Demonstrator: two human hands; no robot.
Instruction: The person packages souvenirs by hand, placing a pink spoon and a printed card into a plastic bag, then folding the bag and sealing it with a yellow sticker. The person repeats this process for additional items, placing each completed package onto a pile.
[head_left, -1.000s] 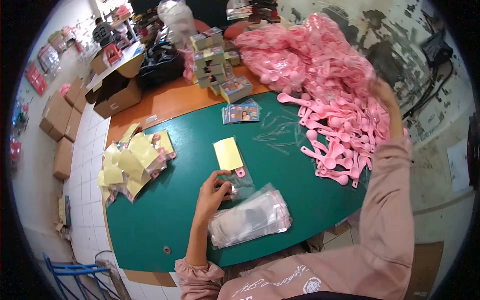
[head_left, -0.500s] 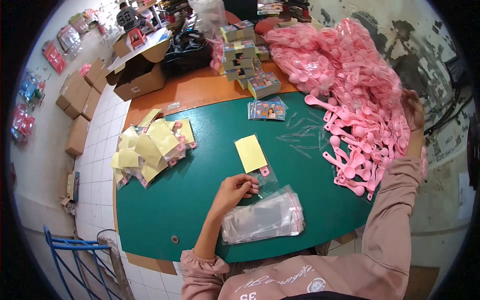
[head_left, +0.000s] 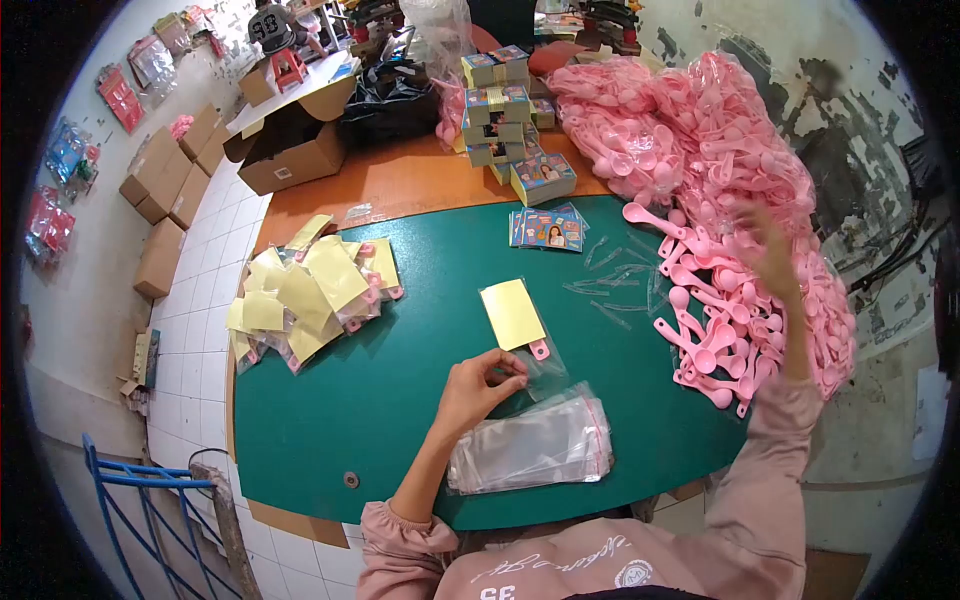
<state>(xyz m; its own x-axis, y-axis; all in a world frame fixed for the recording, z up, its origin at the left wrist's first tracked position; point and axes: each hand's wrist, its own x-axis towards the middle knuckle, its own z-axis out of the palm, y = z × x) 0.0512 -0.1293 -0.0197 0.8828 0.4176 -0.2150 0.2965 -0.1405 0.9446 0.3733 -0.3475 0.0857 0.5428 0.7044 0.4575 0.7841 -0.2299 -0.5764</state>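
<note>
My left hand (head_left: 486, 384) is pinched on the lower end of a clear bag, in which a yellow card (head_left: 512, 315) and the end of a pink spoon (head_left: 540, 349) show. Just below it lies a stack of empty clear bags (head_left: 530, 445). My right hand (head_left: 768, 250), smeared by motion, is over the pile of pink spoons (head_left: 715, 330) on the right; its fingers are too blurred to read. Filled bags with yellow cards (head_left: 310, 290) are heaped at the left of the green table (head_left: 420, 390).
Stacked printed cards (head_left: 497, 115) and loose cards (head_left: 548, 228) stand at the back. Clear strips (head_left: 615, 285) lie near the spoons. Big bags of spoons (head_left: 700, 130) lean at the wall. An open carton (head_left: 290, 160) is at back left; a person (head_left: 275, 30) sits beyond.
My right hand has come from the right edge of the spoon bags inward, to the left and lower. My left hand remains at the bag. The whole view has shifted slightly.
</note>
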